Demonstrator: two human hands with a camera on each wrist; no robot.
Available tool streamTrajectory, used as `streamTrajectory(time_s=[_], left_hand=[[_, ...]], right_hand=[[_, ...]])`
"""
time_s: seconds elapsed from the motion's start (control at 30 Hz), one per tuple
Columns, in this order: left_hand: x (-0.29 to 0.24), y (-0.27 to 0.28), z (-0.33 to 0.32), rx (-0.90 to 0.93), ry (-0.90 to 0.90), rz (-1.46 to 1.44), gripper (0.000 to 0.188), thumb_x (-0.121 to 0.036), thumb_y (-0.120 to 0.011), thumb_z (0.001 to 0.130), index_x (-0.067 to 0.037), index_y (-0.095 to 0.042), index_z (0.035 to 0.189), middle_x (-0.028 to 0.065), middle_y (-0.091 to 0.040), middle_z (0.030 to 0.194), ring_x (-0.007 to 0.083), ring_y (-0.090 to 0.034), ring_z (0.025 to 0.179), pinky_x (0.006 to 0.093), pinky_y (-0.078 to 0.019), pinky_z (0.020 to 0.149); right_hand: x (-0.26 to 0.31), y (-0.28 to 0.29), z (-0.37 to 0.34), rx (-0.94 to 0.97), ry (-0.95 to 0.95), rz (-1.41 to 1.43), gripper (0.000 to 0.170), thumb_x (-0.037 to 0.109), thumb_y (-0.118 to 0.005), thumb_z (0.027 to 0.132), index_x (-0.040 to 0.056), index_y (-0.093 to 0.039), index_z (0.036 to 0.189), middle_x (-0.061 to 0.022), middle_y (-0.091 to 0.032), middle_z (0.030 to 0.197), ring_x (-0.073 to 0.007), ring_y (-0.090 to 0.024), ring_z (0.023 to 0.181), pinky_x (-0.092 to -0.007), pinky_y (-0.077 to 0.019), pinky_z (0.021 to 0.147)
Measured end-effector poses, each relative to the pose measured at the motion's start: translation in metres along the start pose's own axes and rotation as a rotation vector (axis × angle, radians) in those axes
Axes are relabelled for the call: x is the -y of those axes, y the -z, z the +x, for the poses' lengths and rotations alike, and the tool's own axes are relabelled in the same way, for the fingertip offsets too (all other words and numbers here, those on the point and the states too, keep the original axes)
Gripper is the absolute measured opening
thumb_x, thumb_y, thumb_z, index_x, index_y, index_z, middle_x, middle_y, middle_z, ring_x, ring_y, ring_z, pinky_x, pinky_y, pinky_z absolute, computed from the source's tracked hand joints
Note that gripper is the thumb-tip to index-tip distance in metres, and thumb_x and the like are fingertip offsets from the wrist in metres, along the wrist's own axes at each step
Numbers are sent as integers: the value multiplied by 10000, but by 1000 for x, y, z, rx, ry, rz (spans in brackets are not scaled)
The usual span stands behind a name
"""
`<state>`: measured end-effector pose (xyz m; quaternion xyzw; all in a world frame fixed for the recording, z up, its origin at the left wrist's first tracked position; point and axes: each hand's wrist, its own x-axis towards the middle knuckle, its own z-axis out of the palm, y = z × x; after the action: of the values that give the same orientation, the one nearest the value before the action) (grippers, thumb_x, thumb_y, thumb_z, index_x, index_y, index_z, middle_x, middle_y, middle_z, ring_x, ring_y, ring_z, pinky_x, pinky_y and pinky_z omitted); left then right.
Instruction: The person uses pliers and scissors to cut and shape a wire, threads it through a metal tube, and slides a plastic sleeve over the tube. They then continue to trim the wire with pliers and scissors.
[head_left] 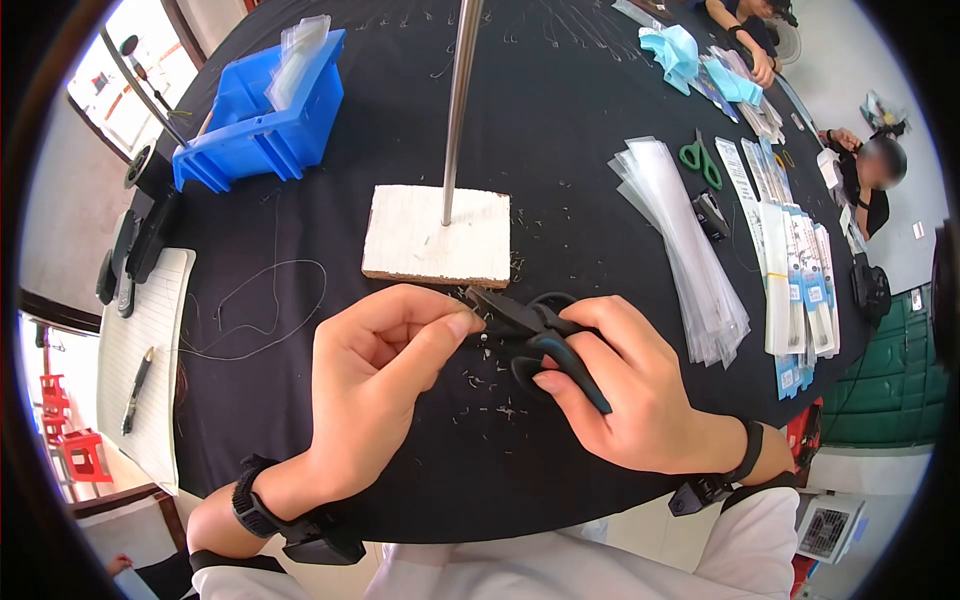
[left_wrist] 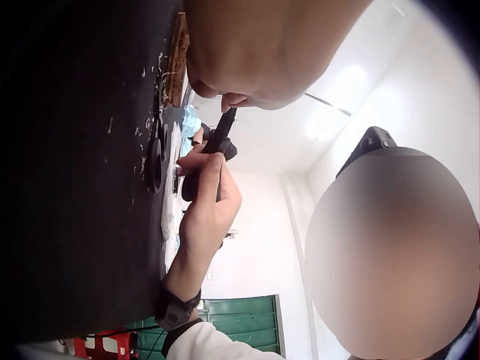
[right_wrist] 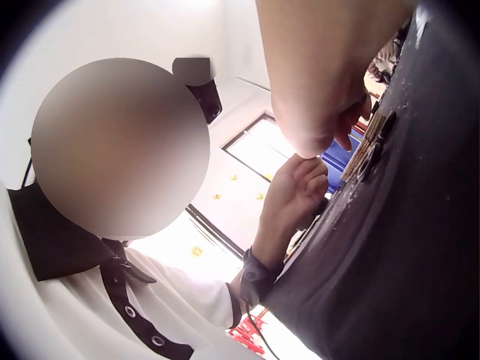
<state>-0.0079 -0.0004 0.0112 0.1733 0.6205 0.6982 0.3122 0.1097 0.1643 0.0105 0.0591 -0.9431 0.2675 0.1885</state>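
Note:
In the head view my right hand (head_left: 630,385) grips dark pliers (head_left: 575,365) with teal-marked handles, their jaws pointing left toward my other hand. The thumb and forefinger of my left hand (head_left: 375,370) pinch something small right at the tips of those jaws; I cannot tell what it is. Black-handled scissors (left_wrist: 157,161) lie on the dark cloth below the hands in the left wrist view. Just beyond the hands stands a white-topped wooden block (head_left: 415,235) with an upright metal rod (head_left: 459,110).
Small clippings (head_left: 485,380) litter the black cloth. A thin looped line (head_left: 322,285) lies at left, near a notebook (head_left: 150,390) with a pen (head_left: 137,390) and a blue bin (head_left: 255,150). Clear sleeves (head_left: 685,260), green scissors (head_left: 700,160) and packaged strips (head_left: 805,275) lie at right.

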Motion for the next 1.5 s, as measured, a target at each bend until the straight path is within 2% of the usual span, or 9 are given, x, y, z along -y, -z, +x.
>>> streamTrajectory(time_s=[0.27,0.47,0.67,0.77,0.87,1.27,1.37,1.5], left_hand=[[-3,0,0,-20,-8,-46,114,-28,-563,853,61,-628,884,-44,-483,592,0,-342,505,174,-229,445],[-2,-1,0,-14,6,-41,117,-28,-560,854,64,-626,885,-42,-490,594,0,-341,504,174,-227,444],[-3,-1,-1,-7,12,-33,118,-32,-562,855,63,-626,885,-39,-499,598,-3,-349,506,171,-235,444],[0,-1,-2,15,-9,-44,121,-39,-566,857,59,-629,888,-37,-505,601,-4,-360,506,166,-238,444],[-3,-5,-2,-11,-11,20,121,-31,-562,838,73,-620,861,-13,-496,580,15,-325,463,193,-216,431],[-3,-7,-2,-45,-62,103,150,-33,-575,825,82,-656,878,-15,-482,551,17,-326,462,191,-216,431],[-1,-6,-2,-41,-65,139,149,-37,-578,821,77,-662,868,-11,-491,556,16,-340,467,187,-224,432],[-1,-4,-4,-31,-34,142,112,-15,-604,827,54,-674,881,1,-576,634,7,-411,527,162,-277,453]], right_hand=[[-3,4,3,-16,26,-112,255,104,-688,718,-66,-575,872,-171,-522,1042,-341,-523,934,-441,-415,843],[-2,1,2,-22,32,-78,254,98,-702,699,-67,-575,844,-156,-518,981,-309,-527,846,-399,-430,740],[0,0,2,-41,66,-103,211,64,-703,685,-55,-551,768,-133,-511,864,-256,-531,690,-305,-435,557],[-3,-3,-1,-76,83,-33,185,50,-690,687,-39,-537,740,-120,-509,817,-241,-525,619,-297,-433,500],[-7,0,0,-81,88,-41,175,46,-682,689,-30,-531,733,-113,-509,803,-239,-524,598,-312,-442,494],[-14,4,-2,-66,98,-77,185,45,-688,679,-29,-531,742,-121,-517,815,-255,-547,635,-317,-461,526],[-15,2,-4,-57,83,-63,182,42,-688,677,-30,-532,737,-122,-519,817,-255,-547,635,-319,-460,525],[-17,0,-6,-65,89,-63,176,38,-687,674,-30,-535,731,-123,-522,822,-254,-547,634,-316,-457,520]])
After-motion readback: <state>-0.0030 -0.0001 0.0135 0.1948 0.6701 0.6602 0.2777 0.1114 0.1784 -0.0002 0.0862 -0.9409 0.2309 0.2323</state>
